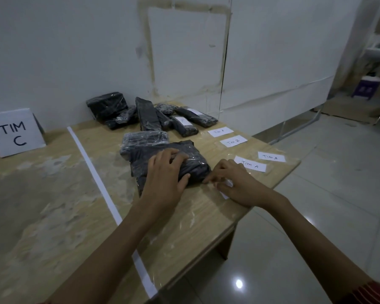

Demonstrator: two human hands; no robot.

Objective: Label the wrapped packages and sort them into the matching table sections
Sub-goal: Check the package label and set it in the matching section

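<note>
Pinning the wrapped package (195,165) to the tabletop (184,216) with the left hand (166,170), fingers spread loosely on top, gripping nothing, to prevent sliding. Pinching a taped label (225,195) just beside it with the right hand (235,183) (probably peeling it free for sticking).

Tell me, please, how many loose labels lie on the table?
5 labels: two by the far packages, two near the right edge, one under the right hand; more possibly hidden.

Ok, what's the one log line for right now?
left hand rests on front package | right hand pinches taped label beside it | spare labels lie on table
</note>
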